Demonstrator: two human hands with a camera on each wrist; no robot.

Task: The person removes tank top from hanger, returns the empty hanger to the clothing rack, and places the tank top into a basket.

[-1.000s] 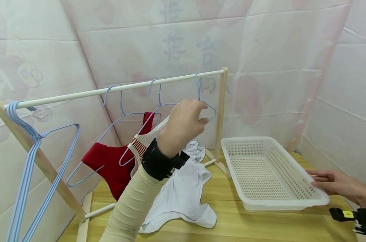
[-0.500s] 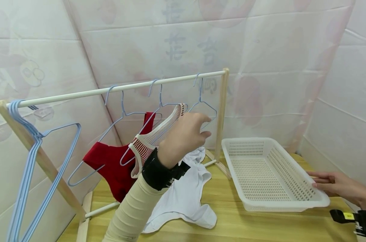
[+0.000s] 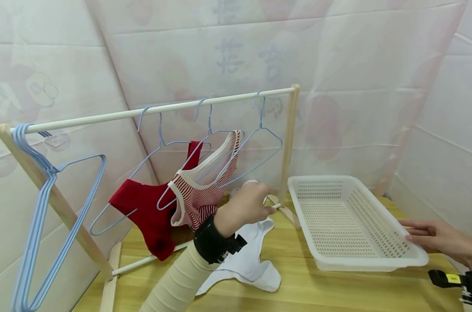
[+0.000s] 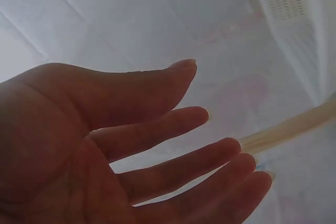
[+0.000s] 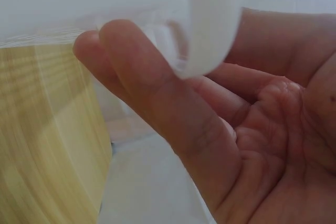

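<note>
My left hand hovers low in front of the rack, just above a white garment that lies on the wooden table. In the left wrist view the left hand has relaxed, spread fingers and holds nothing. A red-and-white striped top hangs on a blue wire hanger from the white rail. A red garment hangs to its left. My right hand rests with straight fingers against the near right rim of the white perforated basket.
An empty blue hanger hangs at the rail's right end beside the wooden post. Several blue hangers are bunched at the left end. White sheeting walls close in behind and on both sides.
My left hand has let go up by the striped top's strap and dropped down toward the white garment. The striped top now hangs freely. The right hand stayed at the basket.
</note>
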